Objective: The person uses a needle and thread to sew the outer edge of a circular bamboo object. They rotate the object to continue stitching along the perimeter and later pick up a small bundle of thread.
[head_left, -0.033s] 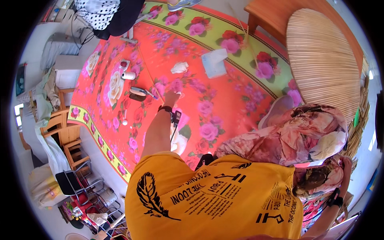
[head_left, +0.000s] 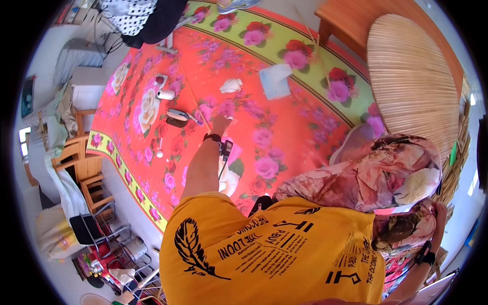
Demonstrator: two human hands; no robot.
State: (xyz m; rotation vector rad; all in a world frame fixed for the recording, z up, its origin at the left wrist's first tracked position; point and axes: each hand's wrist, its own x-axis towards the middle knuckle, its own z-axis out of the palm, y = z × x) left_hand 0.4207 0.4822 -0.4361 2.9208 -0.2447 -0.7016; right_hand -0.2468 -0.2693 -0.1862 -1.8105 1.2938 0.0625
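My left arm reaches down to the red floral sheet [head_left: 203,152] on the floor. The fingers of my left hand [head_left: 220,123] look closed near the sheet, and a small white bit [head_left: 232,120] shows at their tips; what it is I cannot make out. To the left of that hand lie a blue-tipped pen-like stick [head_left: 194,119], a grey-and-black handled tool [head_left: 178,114] and a dark brown block [head_left: 176,122]. At the far right, my right hand [head_left: 440,211] rests against my patterned trouser leg [head_left: 406,223], its fingers mostly hidden.
A white thread spool [head_left: 165,94], a crumpled white cloth [head_left: 231,85] and a pale blue packet [head_left: 275,82] lie farther off. A thin rod [head_left: 190,89] crosses the sheet. Right stand a round ribbed disc [head_left: 412,76] and a wooden table [head_left: 345,23]; left, several chairs [head_left: 94,190].
The whole view has shifted slightly, so the things on the sheet sit a little farther right and lower. My hands keep their places.
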